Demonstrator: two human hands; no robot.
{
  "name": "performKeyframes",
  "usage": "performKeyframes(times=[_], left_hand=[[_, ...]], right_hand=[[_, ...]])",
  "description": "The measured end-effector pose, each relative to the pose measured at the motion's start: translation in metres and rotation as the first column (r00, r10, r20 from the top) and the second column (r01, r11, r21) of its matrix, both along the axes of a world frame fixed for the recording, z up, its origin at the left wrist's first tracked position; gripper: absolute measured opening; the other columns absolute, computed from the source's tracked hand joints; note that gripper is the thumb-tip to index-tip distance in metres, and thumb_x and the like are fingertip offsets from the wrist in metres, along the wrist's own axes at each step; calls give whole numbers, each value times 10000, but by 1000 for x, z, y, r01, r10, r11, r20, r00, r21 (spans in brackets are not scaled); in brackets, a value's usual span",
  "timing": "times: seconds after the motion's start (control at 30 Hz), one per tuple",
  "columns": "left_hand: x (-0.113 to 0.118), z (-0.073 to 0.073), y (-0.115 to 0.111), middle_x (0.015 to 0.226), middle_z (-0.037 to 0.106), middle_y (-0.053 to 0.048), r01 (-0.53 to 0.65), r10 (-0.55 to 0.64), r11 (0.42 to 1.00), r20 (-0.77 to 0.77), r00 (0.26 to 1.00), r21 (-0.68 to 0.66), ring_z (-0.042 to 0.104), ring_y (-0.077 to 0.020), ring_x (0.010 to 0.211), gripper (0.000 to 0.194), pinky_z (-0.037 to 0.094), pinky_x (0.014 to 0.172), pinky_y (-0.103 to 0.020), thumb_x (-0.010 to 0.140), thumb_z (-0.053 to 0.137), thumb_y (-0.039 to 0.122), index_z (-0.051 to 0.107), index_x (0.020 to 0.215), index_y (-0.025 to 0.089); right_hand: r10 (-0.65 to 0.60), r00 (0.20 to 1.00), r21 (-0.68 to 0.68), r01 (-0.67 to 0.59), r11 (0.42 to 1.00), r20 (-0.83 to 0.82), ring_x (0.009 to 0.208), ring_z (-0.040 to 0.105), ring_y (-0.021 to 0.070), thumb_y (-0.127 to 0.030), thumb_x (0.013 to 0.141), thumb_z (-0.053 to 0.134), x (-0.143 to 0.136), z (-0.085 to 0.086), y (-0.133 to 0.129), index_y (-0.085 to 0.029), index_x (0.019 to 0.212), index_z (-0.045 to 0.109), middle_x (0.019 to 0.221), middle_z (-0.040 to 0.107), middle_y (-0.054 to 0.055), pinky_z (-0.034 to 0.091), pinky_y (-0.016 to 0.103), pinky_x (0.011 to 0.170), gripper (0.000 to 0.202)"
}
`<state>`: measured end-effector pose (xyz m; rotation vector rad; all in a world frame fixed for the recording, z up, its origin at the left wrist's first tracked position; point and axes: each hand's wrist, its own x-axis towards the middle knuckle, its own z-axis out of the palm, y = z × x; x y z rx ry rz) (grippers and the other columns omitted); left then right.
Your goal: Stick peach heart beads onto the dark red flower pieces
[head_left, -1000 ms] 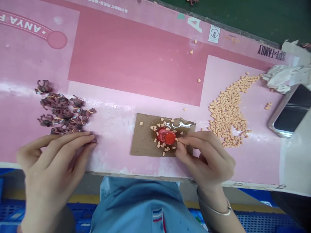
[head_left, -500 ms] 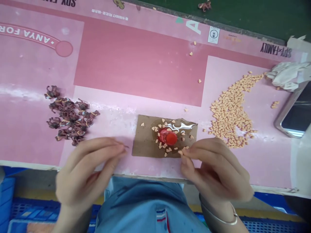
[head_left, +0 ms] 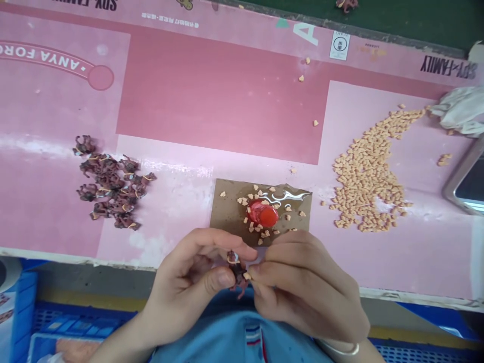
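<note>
My left hand (head_left: 196, 282) holds a small dark brown figurine (head_left: 238, 272) between thumb and fingers, in front of my blue clothing. Pinched in my right hand (head_left: 302, 282) is a small tan piece (head_left: 247, 276), which is at the figurine's side; whether it is fixed there I cannot tell. Just beyond both hands lies a brown sheet (head_left: 227, 217) with a red round object (head_left: 267, 217), a shiny clear liquid and several scattered tan pieces. Similar brown figurines (head_left: 109, 174) are grouped at the left, and a large pile of tan pieces (head_left: 366, 176) spreads at the right.
The pink printed table (head_left: 219, 91) has its near edge just below the hands. A crumpled white cloth (head_left: 459, 111) and a phone (head_left: 469, 176) lie at the far right. Blue crates (head_left: 22, 317) stand below the table. Another brown figure (head_left: 347, 5) sits on the green surface beyond.
Both hands have come together in front of my body, below the brown sheet. The figurine now shows in my left hand, and the tan piece in my right hand has moved against it.
</note>
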<state>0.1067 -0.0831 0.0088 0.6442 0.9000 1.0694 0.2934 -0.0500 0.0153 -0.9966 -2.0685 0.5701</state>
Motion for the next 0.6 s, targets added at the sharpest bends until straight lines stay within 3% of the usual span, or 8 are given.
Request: performKeyframes(times=[0.23,0.4,0.5,0.6], left_hand=[[5,4,1,1002,868,49,-137,138,990,-97,986,26,835,-89,853,186,640,720,-60,950,821,197,836,1070,337],[11,3,1,986,867,64,-226,235,972,-184,954,66,841,-93,894,134,644,767,-67,940,828,175,823,971,305],[10,3,-1,1001,865,55,-210,241,967,-242,940,146,845,-112,894,139,655,730,-82,939,827,163,799,980,292],[0,8,6,1034,857,30,-79,202,947,-387,900,312,838,-127,961,221,668,818,-126,950,798,107,771,1071,290]], right_hand=[[-135,988,141,123,982,76,801,736,149,-155,1050,624,-3,-4,-21,-196,1041,778,869,781,14,652,243,751,160],[20,945,105,-57,993,325,942,763,194,-107,958,736,4,6,-22,-170,1123,805,1014,813,49,668,274,832,189],[5,973,80,-24,997,230,941,757,171,-96,1012,636,11,8,-16,-149,1174,775,990,807,49,655,261,899,220],[-102,982,57,93,994,162,923,754,185,-88,1028,583,27,3,-11,-164,1292,734,999,792,57,654,294,839,314]])
